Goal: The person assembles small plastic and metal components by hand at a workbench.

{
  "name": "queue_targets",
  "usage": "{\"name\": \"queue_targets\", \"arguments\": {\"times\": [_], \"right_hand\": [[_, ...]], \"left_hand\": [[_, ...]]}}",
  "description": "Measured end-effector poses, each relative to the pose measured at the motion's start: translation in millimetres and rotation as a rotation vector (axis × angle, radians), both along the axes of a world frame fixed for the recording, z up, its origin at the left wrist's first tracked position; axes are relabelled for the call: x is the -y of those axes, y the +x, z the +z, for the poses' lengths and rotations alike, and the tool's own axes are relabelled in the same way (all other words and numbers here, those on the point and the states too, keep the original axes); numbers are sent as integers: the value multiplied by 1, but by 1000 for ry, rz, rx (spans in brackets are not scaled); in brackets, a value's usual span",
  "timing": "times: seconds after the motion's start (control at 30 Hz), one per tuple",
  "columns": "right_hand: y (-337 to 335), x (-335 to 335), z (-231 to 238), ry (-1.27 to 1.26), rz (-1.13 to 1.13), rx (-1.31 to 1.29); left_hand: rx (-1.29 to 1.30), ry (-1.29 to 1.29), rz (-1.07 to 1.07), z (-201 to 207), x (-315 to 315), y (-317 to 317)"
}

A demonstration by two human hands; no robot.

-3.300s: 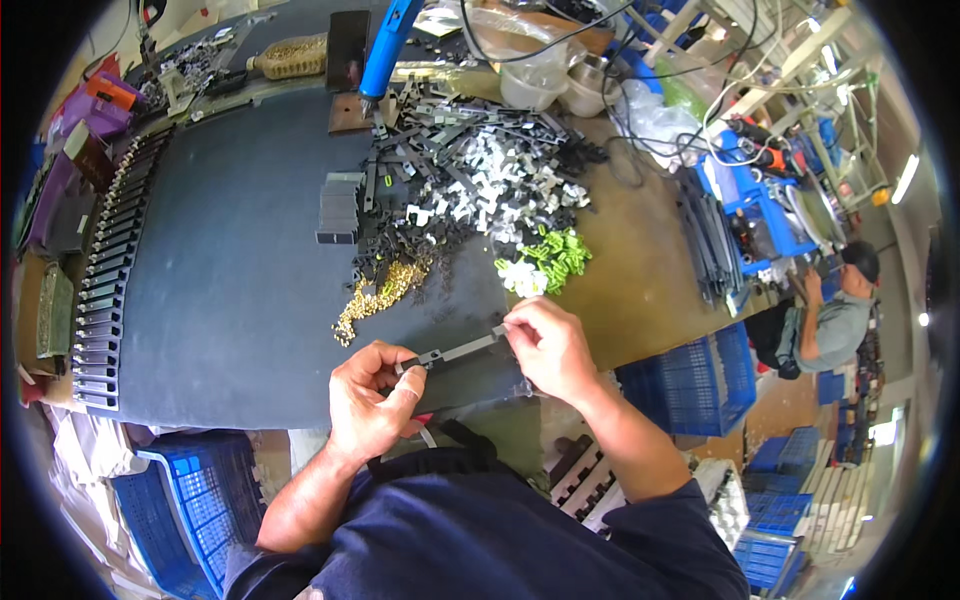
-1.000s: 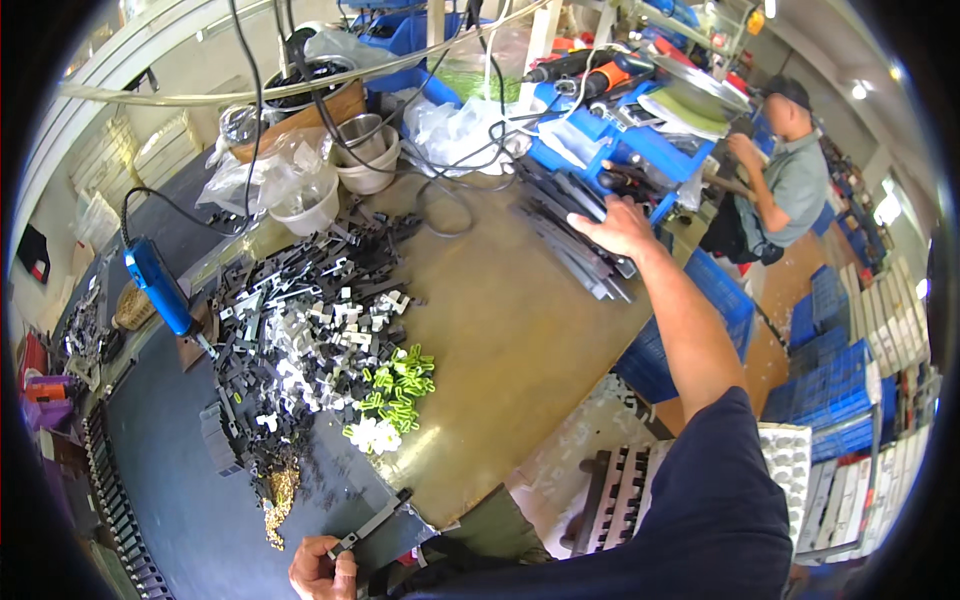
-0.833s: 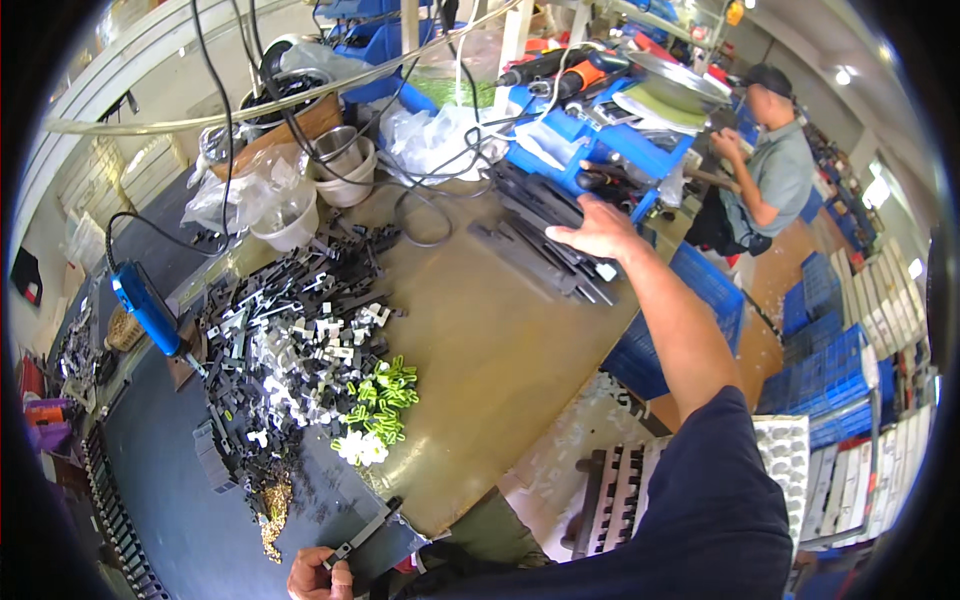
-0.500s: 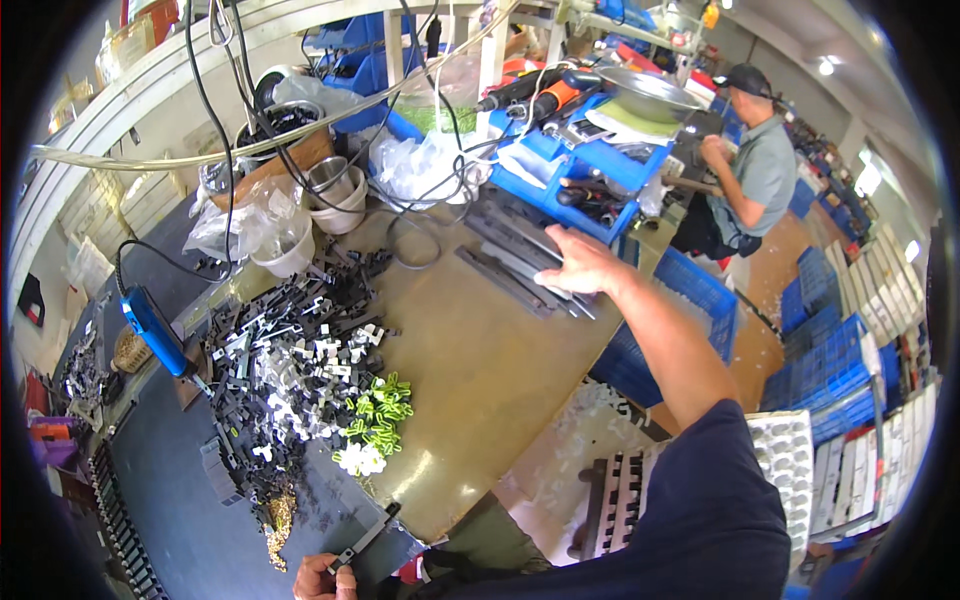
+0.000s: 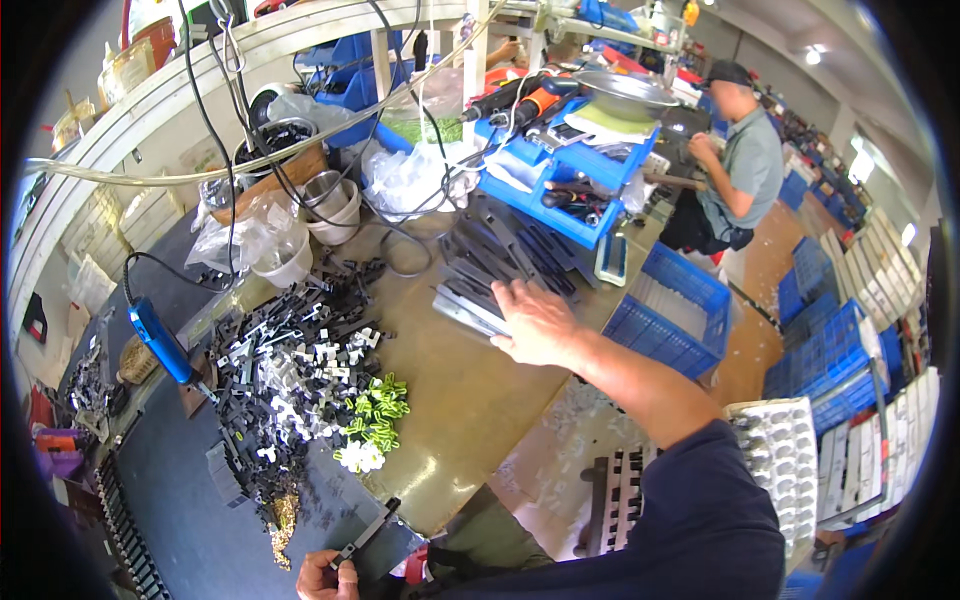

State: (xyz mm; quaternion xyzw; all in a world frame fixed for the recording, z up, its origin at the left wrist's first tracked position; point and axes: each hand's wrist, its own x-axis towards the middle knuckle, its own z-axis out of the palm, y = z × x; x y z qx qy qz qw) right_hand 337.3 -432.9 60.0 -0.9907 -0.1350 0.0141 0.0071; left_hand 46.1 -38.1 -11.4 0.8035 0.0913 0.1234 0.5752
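Note:
At the lower edge my left hand [image 5: 326, 577] pinches one end of a narrow dark strip [image 5: 370, 530], which points up and to the right over the mat's corner. My right hand [image 5: 540, 325] reaches across the bench, its thumb and fingers on either side of a few dark flat strips [image 5: 468, 302] that are blurred. Right behind these lies a larger bundle of dark strips [image 5: 515, 238]. Left of the middle spreads a heap of small black clips [image 5: 262, 345], with white clips [image 5: 290, 385] and bright green clips [image 5: 378, 405] along its near right side.
A blue soldering-iron-like tool [image 5: 160, 340] stands left of the heap. White tubs [image 5: 335, 215], plastic bags and loose cables lie behind it. Blue tool bins [image 5: 570, 185] stand at the back. A blue crate [image 5: 675, 310] is beside the bench. Another person [image 5: 740, 150] works at far right.
My right hand has come nearer and to the left, and the few strips by its fingers have shifted the same way, uncovering the bundle behind. My left hand stays nearly still with its strip.

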Motion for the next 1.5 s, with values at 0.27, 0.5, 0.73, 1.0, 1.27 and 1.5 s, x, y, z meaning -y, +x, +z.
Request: {"name": "queue_targets", "arguments": {"times": [0.27,0.5,0.73,1.0,1.27,1.5], "right_hand": [[49,23,0,426,-122,329],[118,77,-28,203,-554,76],[129,46,-23,308,-612,-3],[99,49,-25,398,-281,60],[66,31,-48,421,-15,123],[50,-3,-46,348,10,117]], "left_hand": [[-25,-35,7,-4,-2,-4],[-11,-120,-8,-7,-2,-4],[-60,-115,9,-4,-1,-4],[-49,-107,-9,0,3,-4],[-34,-61,10,2,5,-5],[-1,78,5,12,8,4]]}}
